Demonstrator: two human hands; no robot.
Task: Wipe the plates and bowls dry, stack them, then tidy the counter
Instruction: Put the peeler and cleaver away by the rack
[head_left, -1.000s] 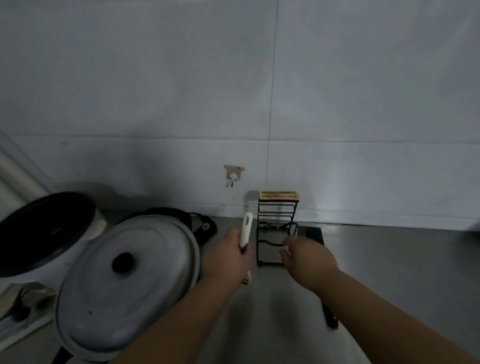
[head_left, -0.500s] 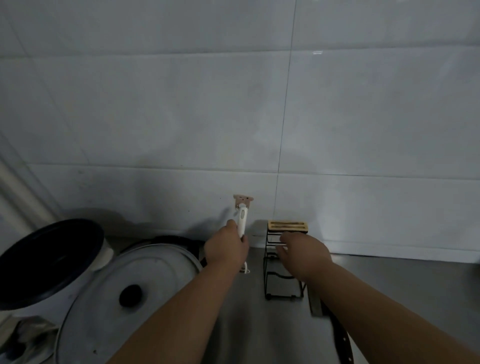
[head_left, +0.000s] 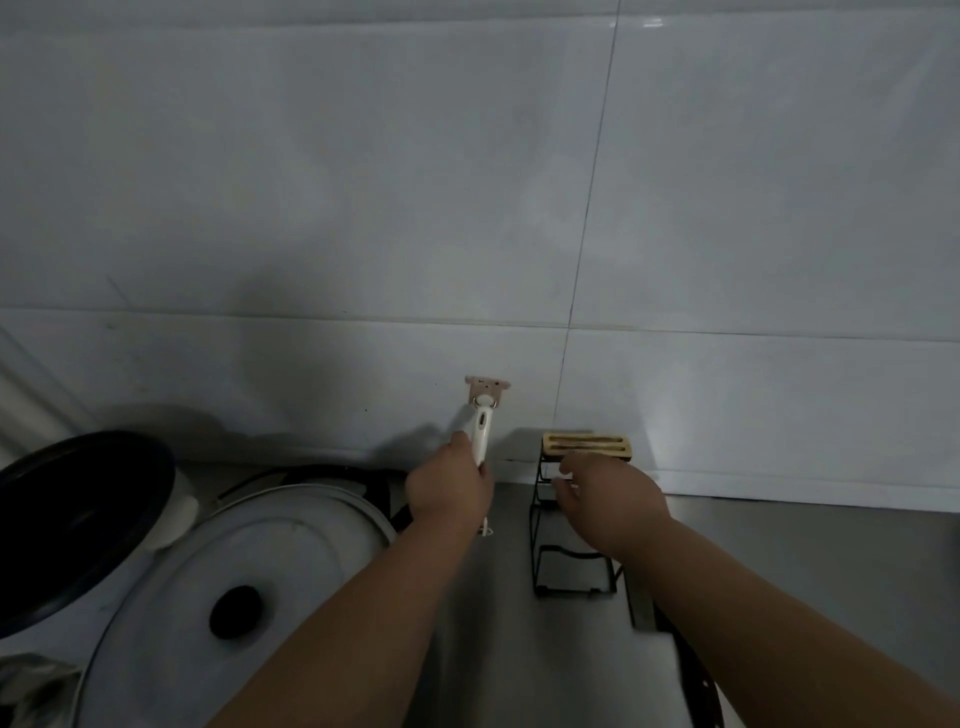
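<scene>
The person's left hand (head_left: 449, 491) grips a slim white plastic utensil handle (head_left: 480, 435). The fingers are curled fully round its lower part and the thumb lies along its left side. The handle stands nearly upright against the white tiled wall (head_left: 363, 208). Its rounded top end with a ring lies right over a small beige hook shaped like an animal face (head_left: 487, 387), which is stuck on the wall just above the counter. Whether the ring already hangs on the hook cannot be told. A small pale piece of the utensil shows below the hand, but it is too blurred to name.

The right hand (head_left: 610, 499) holds nothing. Its fingers are loosely bent and a little spread, and it hovers in front of the upper part of a black wire rack with a light wooden slotted top (head_left: 587, 445). Whether the fingertips touch the wires cannot be told.

The rack stands on the grey metal counter (head_left: 810, 566), close to the wall, just to the right of the utensil. To the left of the left forearm lies a large round grey metal lid with a black knob (head_left: 291, 545). Further left is a white pot with a dark inside (head_left: 78, 514). A dark, long object (head_left: 696, 686) lies on the counter beside the right forearm, partly hidden.
</scene>
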